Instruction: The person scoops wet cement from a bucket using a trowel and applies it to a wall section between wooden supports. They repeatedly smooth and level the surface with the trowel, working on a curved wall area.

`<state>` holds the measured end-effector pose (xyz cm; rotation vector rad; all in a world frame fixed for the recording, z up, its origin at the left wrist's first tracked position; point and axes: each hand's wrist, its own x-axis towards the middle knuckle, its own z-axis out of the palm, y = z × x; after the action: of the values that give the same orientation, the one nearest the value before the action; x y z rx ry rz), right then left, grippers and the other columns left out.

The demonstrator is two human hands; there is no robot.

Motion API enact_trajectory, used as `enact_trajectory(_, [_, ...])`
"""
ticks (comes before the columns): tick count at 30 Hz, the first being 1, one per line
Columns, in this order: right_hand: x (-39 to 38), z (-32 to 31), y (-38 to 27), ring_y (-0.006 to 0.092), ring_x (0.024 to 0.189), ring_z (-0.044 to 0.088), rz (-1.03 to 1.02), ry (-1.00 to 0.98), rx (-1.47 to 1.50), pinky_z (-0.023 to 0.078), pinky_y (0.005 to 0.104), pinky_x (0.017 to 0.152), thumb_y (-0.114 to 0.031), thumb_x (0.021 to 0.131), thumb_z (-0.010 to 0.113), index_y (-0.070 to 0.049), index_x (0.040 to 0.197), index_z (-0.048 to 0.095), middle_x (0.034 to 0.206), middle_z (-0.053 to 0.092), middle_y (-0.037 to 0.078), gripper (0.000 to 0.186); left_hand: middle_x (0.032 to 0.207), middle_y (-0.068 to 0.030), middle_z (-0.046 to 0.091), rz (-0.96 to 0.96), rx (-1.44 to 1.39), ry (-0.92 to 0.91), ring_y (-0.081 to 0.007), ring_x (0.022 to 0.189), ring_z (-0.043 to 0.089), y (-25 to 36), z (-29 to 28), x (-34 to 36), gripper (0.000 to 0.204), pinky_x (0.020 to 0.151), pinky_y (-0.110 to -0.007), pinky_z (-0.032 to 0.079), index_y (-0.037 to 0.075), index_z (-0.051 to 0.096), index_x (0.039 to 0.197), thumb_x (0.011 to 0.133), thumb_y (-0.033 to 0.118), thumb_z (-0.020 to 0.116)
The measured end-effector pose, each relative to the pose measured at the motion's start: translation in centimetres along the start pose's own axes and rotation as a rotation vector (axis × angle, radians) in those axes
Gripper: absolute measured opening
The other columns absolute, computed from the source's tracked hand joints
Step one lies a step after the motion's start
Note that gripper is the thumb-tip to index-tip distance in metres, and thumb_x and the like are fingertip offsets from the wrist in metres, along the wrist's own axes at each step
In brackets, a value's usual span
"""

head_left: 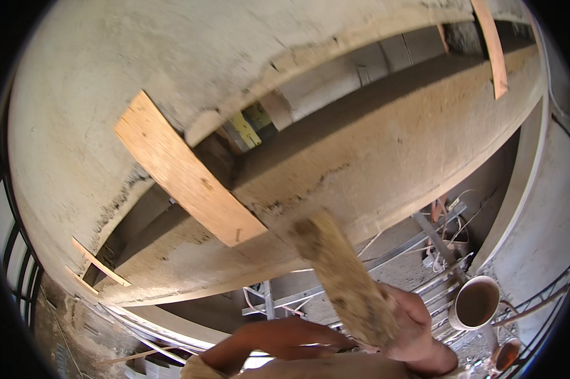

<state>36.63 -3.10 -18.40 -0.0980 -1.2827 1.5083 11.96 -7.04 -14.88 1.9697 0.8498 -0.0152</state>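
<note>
My right hand [418, 328] grips a long wooden float [342, 271] caked with sandy plaster. The float's tip rests against the lower edge of a rough plastered concrete ledge [386, 158]. My left hand [326, 340] reaches in from the lower left to the float's lower end, where the float hides its fingers. I cannot tell whether it grips the float.
A wooden plank [184, 170] bridges the dark gap between the ledge and the curved plastered wall [139, 57] above. Another plank [492, 47] crosses at the top right. Below are metal scaffold bars [433, 237], a bucket [476, 302] of brown liquid and a smaller bowl [506, 354].
</note>
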Motion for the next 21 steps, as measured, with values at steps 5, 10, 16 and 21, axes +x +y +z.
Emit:
enact_trajectory(5, [8.7,3.4,-6.8,0.0043,0.053,0.048,0.365,0.063,0.253,0.038,0.0219,0.045,-0.029,0.114,0.035,-0.003,0.137,0.056,0.072,0.056,0.001,0.041,0.128,-0.0223,0.066,0.216,0.549,1.026,-0.0401,0.106,0.071,10.9,-6.6,-6.7,0.03,0.089,-0.048,0.058,-0.001,0.072,0.117,0.098,0.02,0.063])
enact_trajectory(10, [14.0,5.2,-9.6,0.0043,0.053,0.046,0.525,0.047,0.14,0.037,0.0223,0.046,-0.03,0.114,0.036,-0.004,0.129,0.06,0.069,0.053,-0.001,0.039,0.135,-0.0208,0.062,-0.17,1.263,1.222,-0.0436,0.123,0.061,12.7,-9.5,-5.8,0.036,0.101,-0.05,0.05,-0.007,0.07,0.118,0.086,0.01,0.068])
enact_trajectory(16, [16.7,7.1,-8.4,0.0053,0.051,0.046,0.483,-0.003,-0.142,0.04,0.0243,0.044,-0.027,0.113,0.038,-0.003,0.137,0.056,0.065,0.05,-0.001,0.038,0.144,-0.0199,0.056,-0.366,1.388,1.178,-0.0393,0.137,0.049,11.2,-9.8,-5.0,0.044,0.11,-0.051,0.042,-0.007,0.068,0.123,0.083,0.01,0.068])
enact_trajectory(21, [18.5,7.7,-8.4,0.0273,0.069,0.055,0.435,-0.027,-0.351,0.046,0.0378,0.065,-0.024,0.111,0.037,0.001,0.118,0.057,0.077,0.057,0.016,0.033,0.147,-0.0178,0.055,-0.382,1.454,1.127,-0.037,0.139,0.048,11.1,-10.5,-5.3,0.044,0.108,-0.051,0.043,-0.007,0.068,0.123,0.082,0.01,0.069])
